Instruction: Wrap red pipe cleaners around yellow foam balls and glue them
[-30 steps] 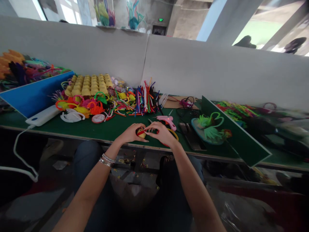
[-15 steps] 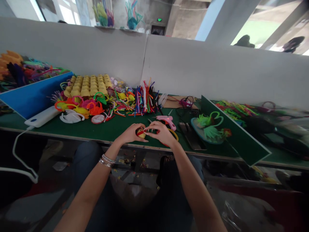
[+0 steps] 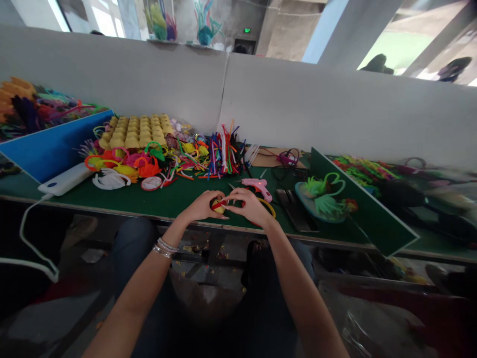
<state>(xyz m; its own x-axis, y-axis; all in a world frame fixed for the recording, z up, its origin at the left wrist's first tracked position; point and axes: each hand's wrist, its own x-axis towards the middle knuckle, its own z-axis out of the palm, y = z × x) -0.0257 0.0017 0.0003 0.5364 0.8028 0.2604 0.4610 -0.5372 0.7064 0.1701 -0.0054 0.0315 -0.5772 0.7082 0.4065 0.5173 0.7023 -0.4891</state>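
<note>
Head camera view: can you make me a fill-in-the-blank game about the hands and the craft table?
The left hand cups a small ball coloured ____.
The glue gun lying just past the right hand is ____.
The silver bracelets sit on the ____ wrist.
The table top is ____.
Missing words: yellow; pink; left; green.
</note>
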